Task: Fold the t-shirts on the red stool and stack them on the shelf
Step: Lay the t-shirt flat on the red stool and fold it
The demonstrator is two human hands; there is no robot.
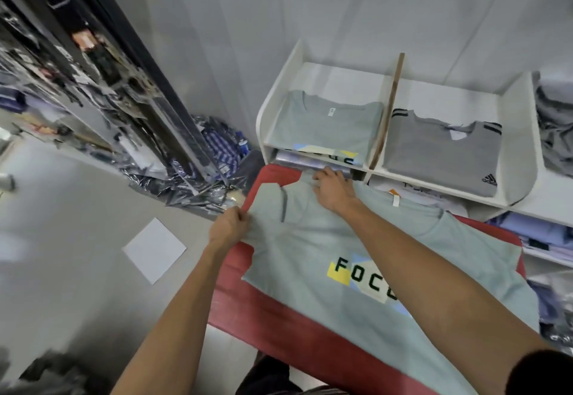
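A white shelf (511,134) with open compartments stands against the grey wall beyond the stool. Its left compartment holds a folded pale green t-shirt (325,127) and the next one holds a folded grey t-shirt (440,152) with black stripes on the shoulder; lower compartments hold more packed clothes.

The red stool (279,320) sits just in front of the shelf, its far edge close to the shelf front. A pale green FOCUS t-shirt (341,239) lies spread face up over most of the stool top, its collar toward the far edge and its hem running off the near right side.

The left sleeve (266,202) of that shirt lies at the stool's far left corner. The left hand (229,227) pinches the sleeve edge at the stool's left edge, fingers curled round the cloth. The right hand (333,190) rests on the shirt's shoulder near the far edge, fingers bent down onto the fabric; whether it grips or only presses cannot be told.

A white sheet of paper (155,250) lies on the floor left of the stool.
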